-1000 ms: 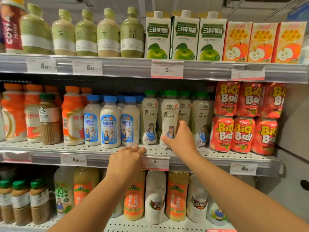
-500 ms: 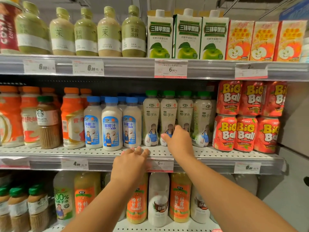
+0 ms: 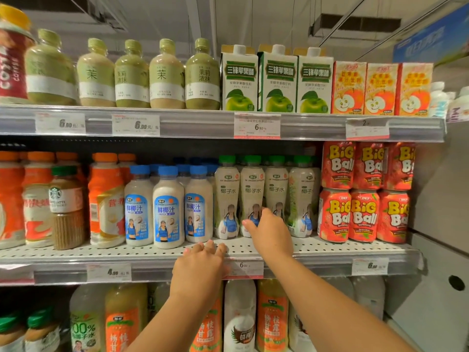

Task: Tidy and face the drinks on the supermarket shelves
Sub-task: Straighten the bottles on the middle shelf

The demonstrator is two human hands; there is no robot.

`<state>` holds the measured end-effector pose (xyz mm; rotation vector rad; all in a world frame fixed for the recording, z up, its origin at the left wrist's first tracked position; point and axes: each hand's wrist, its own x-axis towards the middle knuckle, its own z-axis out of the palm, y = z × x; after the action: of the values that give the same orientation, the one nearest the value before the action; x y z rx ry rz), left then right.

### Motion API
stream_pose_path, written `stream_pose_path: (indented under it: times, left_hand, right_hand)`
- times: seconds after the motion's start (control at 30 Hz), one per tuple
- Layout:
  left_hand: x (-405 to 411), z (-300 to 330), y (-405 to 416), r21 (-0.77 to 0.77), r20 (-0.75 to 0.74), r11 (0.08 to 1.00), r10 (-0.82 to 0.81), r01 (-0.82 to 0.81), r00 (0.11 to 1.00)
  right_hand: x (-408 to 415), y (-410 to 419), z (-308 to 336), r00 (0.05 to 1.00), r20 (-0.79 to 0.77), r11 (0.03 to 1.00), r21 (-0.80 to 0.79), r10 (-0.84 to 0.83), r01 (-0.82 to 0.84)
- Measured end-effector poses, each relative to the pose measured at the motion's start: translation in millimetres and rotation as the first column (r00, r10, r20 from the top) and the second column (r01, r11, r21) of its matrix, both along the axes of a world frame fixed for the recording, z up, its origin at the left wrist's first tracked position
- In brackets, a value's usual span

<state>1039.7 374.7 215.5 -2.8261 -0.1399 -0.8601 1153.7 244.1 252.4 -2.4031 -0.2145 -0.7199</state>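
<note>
Green-capped coconut water bottles stand in a row on the middle shelf. My right hand reaches in at the base of the second bottle. Its thumb lies across the front of that bottle's lower label and its fingers go in beside it, hiding the foot of the third bottle. My left hand rests on the shelf's front edge below the blue-capped coconut milk bottles, holding nothing.
Stacked Big Ball cans stand right of the row, orange bottles and a Starbucks bottle to the left. Tea bottles and apple cartons fill the top shelf; more bottles stand below.
The second green-capped bottle stood forward of its row a second ago; it now stands back in line with its neighbours. My right hand followed it in. My left hand stayed on the shelf edge.
</note>
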Motion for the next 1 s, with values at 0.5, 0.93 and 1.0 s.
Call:
stream_pose_path:
  times: [0.5, 0.93, 1.0]
  left_hand:
    - [-7, -2, -10, -0.033, 0.003, 0.999, 0.041, -0.041, 0.999]
    - [-11, -35, -32, -0.157, 0.180, 0.985, 0.097, -0.069, 0.979]
    - [-22, -63, -57, -0.159, 0.262, 0.987, 0.052, -0.010, 0.964]
  right_hand:
    - [-52, -175, -60, 0.984, 0.091, 0.879, -0.468, 0.154, -0.095]
    - [-30, -228, -91, 0.937, 0.216, 0.818, -0.565, 0.274, -0.109]
    - [-20, -232, -96, 0.912, 0.273, 0.822, -0.559, 0.305, -0.107]
